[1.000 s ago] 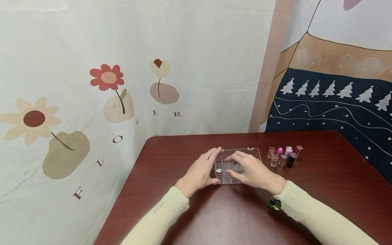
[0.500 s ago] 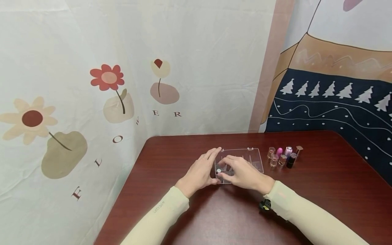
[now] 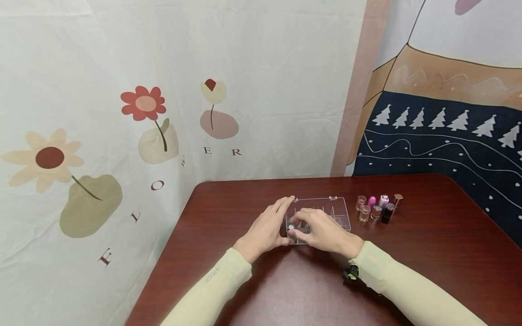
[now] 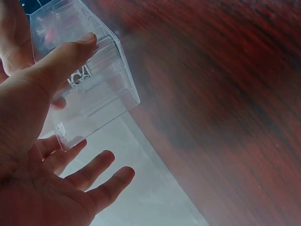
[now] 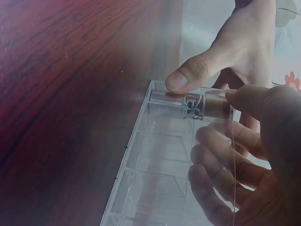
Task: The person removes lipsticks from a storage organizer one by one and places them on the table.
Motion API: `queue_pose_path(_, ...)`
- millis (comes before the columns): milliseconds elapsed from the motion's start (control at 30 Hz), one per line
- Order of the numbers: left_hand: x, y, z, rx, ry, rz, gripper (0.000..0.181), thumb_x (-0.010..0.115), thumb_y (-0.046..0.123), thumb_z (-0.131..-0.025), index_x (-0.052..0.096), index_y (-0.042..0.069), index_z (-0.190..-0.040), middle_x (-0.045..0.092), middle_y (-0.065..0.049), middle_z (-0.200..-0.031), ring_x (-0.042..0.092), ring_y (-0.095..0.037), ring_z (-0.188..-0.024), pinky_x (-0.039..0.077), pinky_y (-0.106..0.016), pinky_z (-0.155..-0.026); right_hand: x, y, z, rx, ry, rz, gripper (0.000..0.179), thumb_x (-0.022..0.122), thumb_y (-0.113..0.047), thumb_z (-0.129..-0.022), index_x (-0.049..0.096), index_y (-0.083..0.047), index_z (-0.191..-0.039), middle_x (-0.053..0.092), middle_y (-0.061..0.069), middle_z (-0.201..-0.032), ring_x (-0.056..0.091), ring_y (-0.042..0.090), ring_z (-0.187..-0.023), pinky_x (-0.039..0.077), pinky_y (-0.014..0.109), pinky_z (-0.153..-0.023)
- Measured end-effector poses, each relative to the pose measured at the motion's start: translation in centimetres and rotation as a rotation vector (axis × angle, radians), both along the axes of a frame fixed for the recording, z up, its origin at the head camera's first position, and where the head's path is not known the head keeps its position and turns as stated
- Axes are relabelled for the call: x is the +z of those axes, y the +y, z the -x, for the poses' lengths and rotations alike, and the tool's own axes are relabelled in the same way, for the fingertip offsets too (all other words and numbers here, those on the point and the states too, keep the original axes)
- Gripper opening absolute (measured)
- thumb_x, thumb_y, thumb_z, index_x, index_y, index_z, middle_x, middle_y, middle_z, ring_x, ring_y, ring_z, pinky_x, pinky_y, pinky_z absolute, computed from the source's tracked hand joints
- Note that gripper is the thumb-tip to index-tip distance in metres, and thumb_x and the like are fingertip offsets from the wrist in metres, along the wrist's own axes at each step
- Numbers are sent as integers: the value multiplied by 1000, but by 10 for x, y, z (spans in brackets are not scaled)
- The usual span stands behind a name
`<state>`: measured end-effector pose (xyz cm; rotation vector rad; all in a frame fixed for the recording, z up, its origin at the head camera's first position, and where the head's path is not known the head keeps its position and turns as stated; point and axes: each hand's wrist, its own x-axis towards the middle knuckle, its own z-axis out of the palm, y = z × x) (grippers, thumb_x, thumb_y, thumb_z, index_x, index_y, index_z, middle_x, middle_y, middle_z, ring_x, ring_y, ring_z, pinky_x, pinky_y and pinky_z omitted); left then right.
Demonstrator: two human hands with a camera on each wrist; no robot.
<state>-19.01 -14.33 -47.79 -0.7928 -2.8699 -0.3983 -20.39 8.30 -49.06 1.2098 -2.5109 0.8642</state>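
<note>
A clear plastic divided box (image 3: 346, 213) lies on the table with its transparent lid hinges toward the back. In its near-left corner compartment stands a lipstick tube (image 5: 215, 107) with a silver patterned band, seen through the clear wall in the right wrist view. My left hand (image 3: 263, 227) holds the box's left end, thumb on the front wall and forefinger toward the back; its other fingers spread in the left wrist view. My right hand (image 3: 322, 230) reaches over the box from the right, thumb and fingertips pinching the tube's top end.
To the right of the box stands a cluster of small cosmetics: clear-capped tubes (image 3: 364, 214), a bright pink rounded piece (image 3: 372, 202), a purple bottle (image 3: 384, 201), a black tube (image 3: 388, 213) and a brown-topped piece (image 3: 398, 197). A printed curtain (image 3: 281, 99) hangs behind the table.
My right hand has moved left across the box, its thumb and fingers closing in around the tube's top. The left hand and box have stayed in place.
</note>
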Motion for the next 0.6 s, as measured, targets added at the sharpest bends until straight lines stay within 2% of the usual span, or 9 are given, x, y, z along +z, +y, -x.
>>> queue_pose_path(267,0,0,0,-1,0,3,130,110,35,-82,31,15,-183,48,-13,-182,68,-45,-148,66,-52,-118,-1,0,1,8,-18,18,13,87,-26,-106,85,-16,-114,83,-6,-102,75,10,-87,62,26,-79)
queue_pose_path(600,1,0,0,5,-10,5,130,110,35,-82,30,15,-183,47,-15,-183,68,-45,-148,65,-53,-118,0,1,2,16,-24,52,9,88,-24,-105,84,-17,-110,81,-8,-97,73,11,-82,58,21,-74)
